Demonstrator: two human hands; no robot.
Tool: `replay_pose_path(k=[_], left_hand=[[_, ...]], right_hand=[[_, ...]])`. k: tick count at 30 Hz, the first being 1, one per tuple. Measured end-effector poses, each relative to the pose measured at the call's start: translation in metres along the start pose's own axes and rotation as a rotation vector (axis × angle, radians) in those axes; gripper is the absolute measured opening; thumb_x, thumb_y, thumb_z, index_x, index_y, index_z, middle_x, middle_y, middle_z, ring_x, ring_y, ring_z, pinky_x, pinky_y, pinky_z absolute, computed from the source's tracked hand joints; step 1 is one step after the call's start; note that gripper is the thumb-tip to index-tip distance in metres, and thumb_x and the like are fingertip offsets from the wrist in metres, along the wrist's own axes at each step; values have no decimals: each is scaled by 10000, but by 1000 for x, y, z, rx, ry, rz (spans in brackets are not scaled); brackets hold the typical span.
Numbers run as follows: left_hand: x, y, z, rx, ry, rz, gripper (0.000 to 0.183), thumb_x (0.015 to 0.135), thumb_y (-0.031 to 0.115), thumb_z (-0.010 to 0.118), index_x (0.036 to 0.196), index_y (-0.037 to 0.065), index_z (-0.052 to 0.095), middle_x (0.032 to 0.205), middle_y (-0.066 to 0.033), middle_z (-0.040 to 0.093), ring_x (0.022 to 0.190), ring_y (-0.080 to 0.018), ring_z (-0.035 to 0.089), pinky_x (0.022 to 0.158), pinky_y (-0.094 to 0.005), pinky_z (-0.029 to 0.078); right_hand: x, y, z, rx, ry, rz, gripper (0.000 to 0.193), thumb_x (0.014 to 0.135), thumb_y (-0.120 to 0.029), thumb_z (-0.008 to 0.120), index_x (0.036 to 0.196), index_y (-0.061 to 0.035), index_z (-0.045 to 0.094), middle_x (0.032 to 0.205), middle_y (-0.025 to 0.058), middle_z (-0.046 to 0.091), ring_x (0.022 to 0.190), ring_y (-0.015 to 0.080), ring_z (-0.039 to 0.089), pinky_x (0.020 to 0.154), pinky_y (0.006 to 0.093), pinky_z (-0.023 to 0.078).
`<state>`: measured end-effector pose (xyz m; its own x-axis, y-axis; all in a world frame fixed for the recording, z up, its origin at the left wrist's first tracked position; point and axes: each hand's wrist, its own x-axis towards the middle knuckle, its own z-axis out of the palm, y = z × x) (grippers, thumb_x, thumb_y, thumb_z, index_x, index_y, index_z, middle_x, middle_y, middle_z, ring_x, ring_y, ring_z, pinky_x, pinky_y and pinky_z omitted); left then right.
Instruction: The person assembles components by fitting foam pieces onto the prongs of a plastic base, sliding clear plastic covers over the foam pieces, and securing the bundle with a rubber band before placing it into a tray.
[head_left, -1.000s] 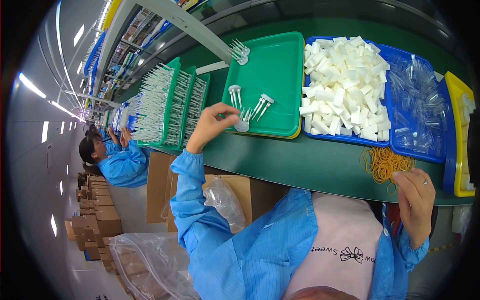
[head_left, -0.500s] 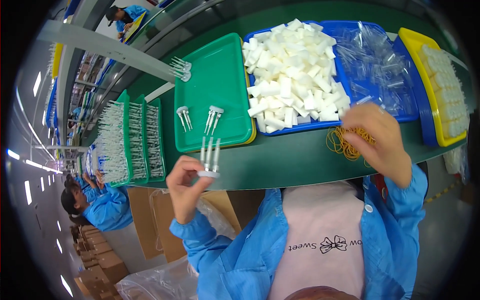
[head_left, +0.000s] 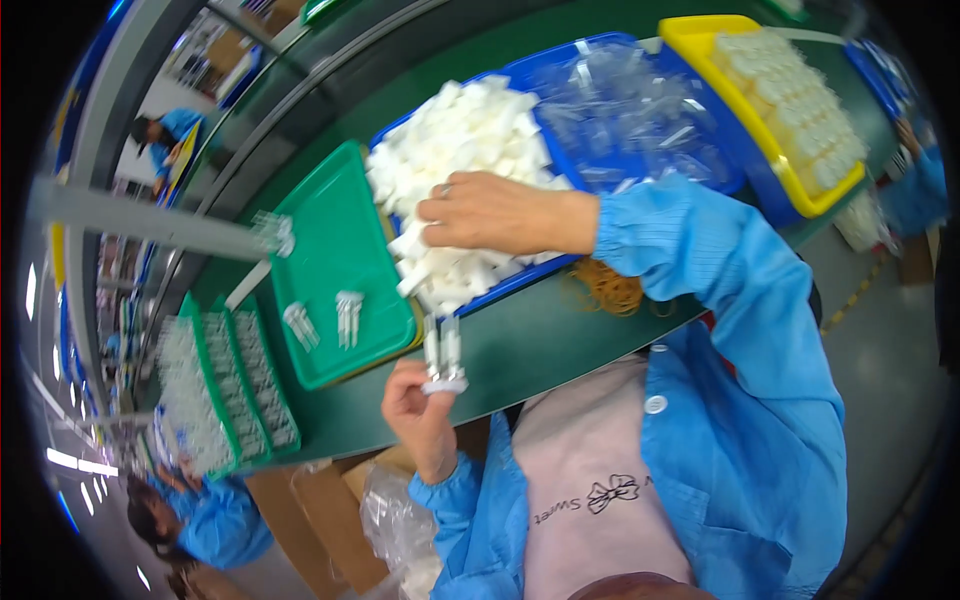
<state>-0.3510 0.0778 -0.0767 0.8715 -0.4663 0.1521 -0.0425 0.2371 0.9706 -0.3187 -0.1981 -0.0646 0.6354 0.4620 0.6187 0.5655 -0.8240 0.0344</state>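
Near the table's front edge, my left hand (head_left: 425, 420) pinches the white disc base of a tube cluster (head_left: 443, 358), closed on it with thumb and fingers. The cluster's slim clear tubes with white parts stand upright. My right hand (head_left: 485, 212) lies over the heap of white foam pieces (head_left: 462, 130) in a blue tray (head_left: 520, 291). Its fingers are curled down into the heap, and their tips are hidden, so I cannot tell what they grip. Further clusters (head_left: 348, 318) like the held one lie on a green tray (head_left: 325, 235) at the left.
Orange rubber bands (head_left: 608, 290) lie on the table below my right forearm. Behind it, a blue tray holds clear plastic tubes (head_left: 625, 110). A yellow tray (head_left: 790, 190) of bundled white parts is at the right. Green racks of thin parts (head_left: 225, 385) stand at the left, beside a metal post (head_left: 150, 218).
My right hand has moved left from beside the rubber bands onto the foam heap. My left hand still holds the tube cluster. The whole view has tilted and shifted.
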Motion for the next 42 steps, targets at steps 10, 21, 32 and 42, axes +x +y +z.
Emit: replay_pose_path(k=[10,21,32,42], left_hand=[[6,-8,17,-110,-47,-51,220,749,8,691,897,21,530,861,-66,467,744,-164,550,638,-299,540],[-9,12,34,43,-263,-69,182,656,15,771,777,28,637,841,-82,541,748,-164,557,680,-283,486],[5,3,67,83,-577,-159,230,680,25,794,894,30,709,903,-74,589,807,-158,557,705,-262,441],[5,-12,57,-95,-531,-221,238,728,3,762,949,-3,675,965,-89,542,855,-152,543,758,-261,458]], right_hand=[[-25,-32,-77,1327,178,724,253,828,45,511,1062,-7,592,1031,70,606,905,129,609,772,264,499],[-97,-92,-109,1210,175,837,179,899,-75,570,1059,-12,620,1009,72,567,943,150,553,842,259,423],[-105,-103,-95,1392,425,1211,306,897,-49,577,1185,-22,478,911,4,554,864,59,546,772,206,438],[-113,-100,-86,1439,411,1196,326,893,-74,607,1184,-24,470,924,12,562,870,63,549,783,204,439]])
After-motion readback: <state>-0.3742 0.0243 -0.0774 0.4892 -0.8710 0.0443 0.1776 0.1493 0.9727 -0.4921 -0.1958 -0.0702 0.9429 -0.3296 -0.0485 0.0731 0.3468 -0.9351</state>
